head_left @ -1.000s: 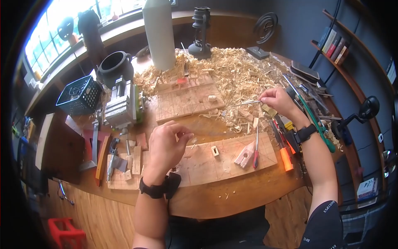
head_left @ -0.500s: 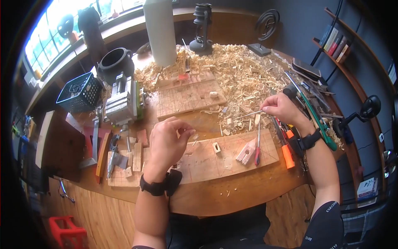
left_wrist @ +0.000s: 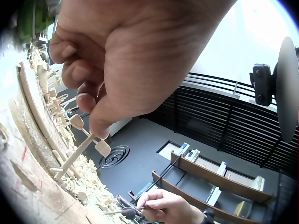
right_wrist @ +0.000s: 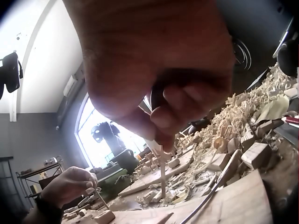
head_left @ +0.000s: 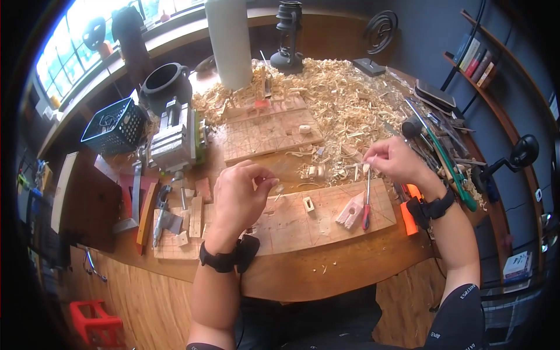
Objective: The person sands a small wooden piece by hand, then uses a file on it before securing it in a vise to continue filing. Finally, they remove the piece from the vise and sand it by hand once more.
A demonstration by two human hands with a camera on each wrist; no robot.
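My left hand (head_left: 239,189) pinches a small, slender wooden piece (left_wrist: 74,156) between thumb and fingertips, above the near wooden board (head_left: 280,233). In the left wrist view its thin stem slants down from the fingertips. To the right, my right hand (head_left: 399,160) pinches a thin pale stick (right_wrist: 162,175) that points toward the left hand. The two hands are apart. Lying on the near board are a small slotted wood block (head_left: 308,203), a pointed wood piece with a round hole (head_left: 350,213) and a screwdriver (head_left: 366,216).
Wood shavings (head_left: 344,105) pile up behind a second marked board (head_left: 262,140). A metal vise (head_left: 174,140) and a perforated basket (head_left: 114,125) stand left. Green-handled tool (head_left: 449,163) and other tools line the right. A white cylinder (head_left: 228,46) and lantern (head_left: 287,35) stand behind.
My right hand has come nearer to my body with the stick, from over the shavings toward the near board's far edge. The left hand keeps its pinch in nearly the same place.
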